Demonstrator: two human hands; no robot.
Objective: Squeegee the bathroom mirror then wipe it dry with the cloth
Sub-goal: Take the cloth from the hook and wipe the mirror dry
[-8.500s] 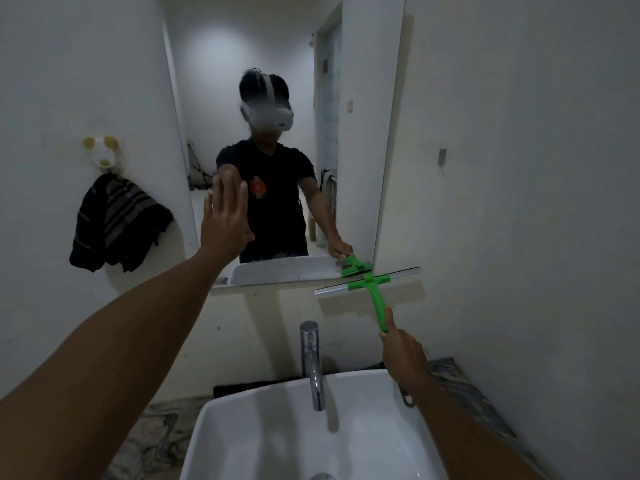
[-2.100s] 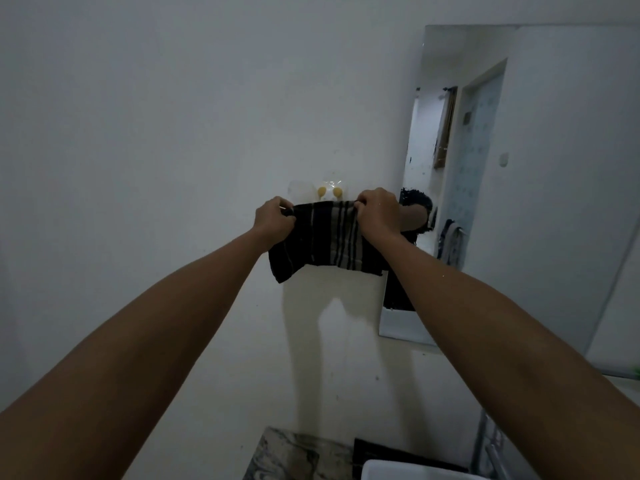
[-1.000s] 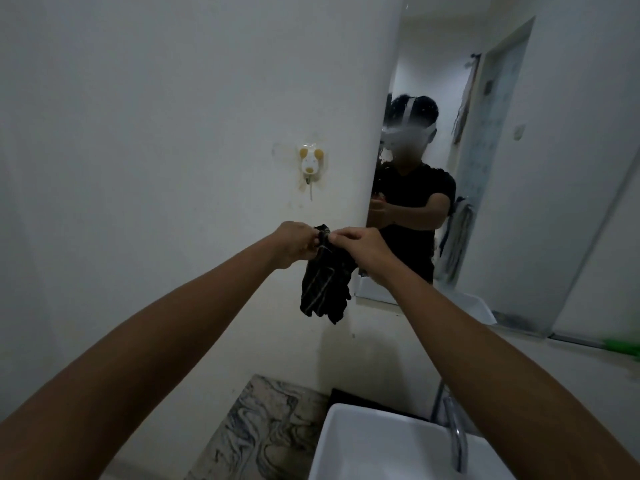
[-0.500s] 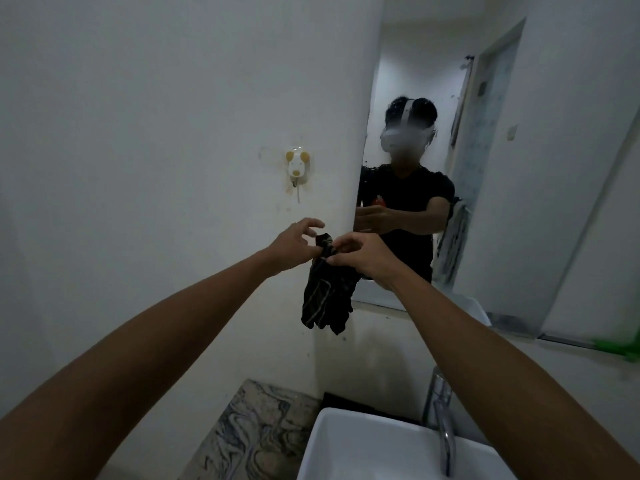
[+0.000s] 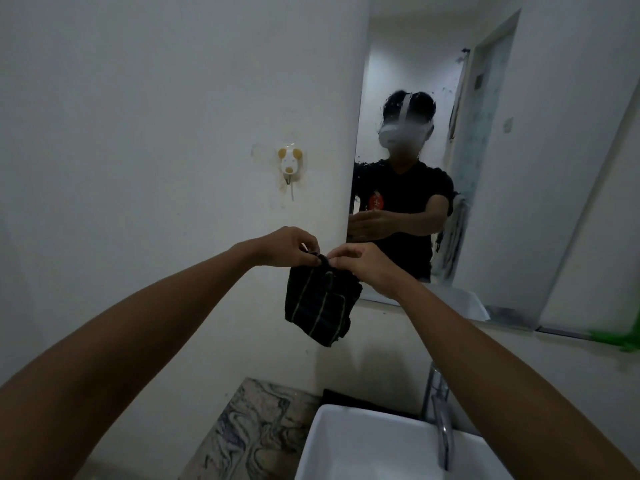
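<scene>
We pinch the dark striped cloth (image 5: 320, 299) at its top edge with our left hand (image 5: 284, 245) and right hand (image 5: 363, 265), just left of the mirror (image 5: 485, 168). No writing is legible; the green squeegee (image 5: 620, 337) lies far right.

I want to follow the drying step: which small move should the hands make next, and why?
Probably carry the cloth right, up to the mirror. Both the left hand and right hand pinch its top edge, it hangs off the hook, and the glass looks streaked.
</scene>
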